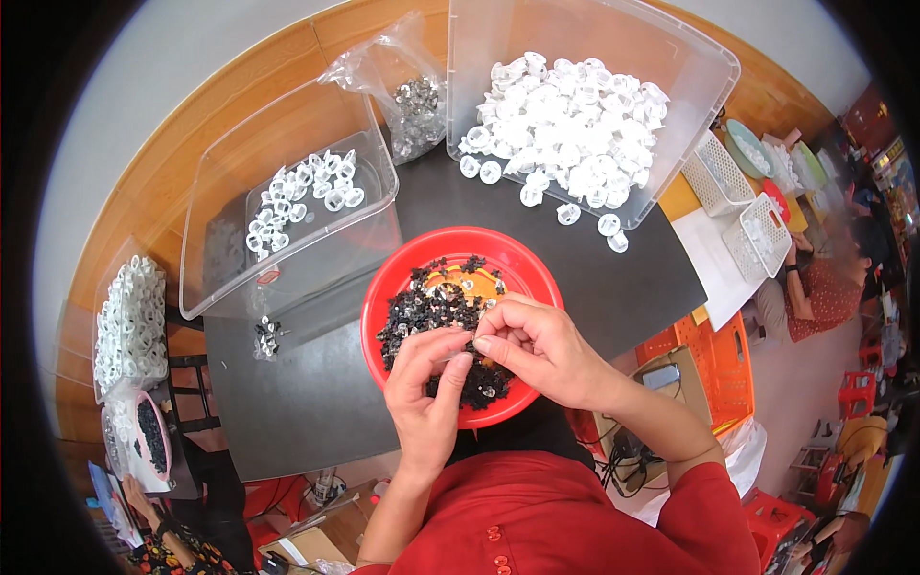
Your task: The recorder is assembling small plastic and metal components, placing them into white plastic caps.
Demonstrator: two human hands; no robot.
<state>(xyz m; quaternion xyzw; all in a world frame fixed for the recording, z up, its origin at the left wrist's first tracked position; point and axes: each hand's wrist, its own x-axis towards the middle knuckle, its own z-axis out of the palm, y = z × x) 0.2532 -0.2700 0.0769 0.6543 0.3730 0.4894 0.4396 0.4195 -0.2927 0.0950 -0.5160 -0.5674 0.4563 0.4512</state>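
Both hands meet over a red basin (530, 257) at the table's near edge. Small black parts (407, 316) and some shiny clear or metal bits lie heaped in the basin, with an orange-yellow patch showing at its far side. My left hand (428, 383) is closed, thumb and fingertips pinched together. My right hand (537, 347) pinches too, its fingertips touching or nearly touching the left ones. Whatever sits between the fingertips is too small and too covered to make out.
A clear bin of white round parts (575, 125) tips toward me at the back. Left of it stands another clear bin (383, 206) with fewer white parts, and a plastic bag (417, 115) of small metal pieces. Baskets (757, 235) and an orange crate (733, 383) are at the right. Other people sit on both sides.
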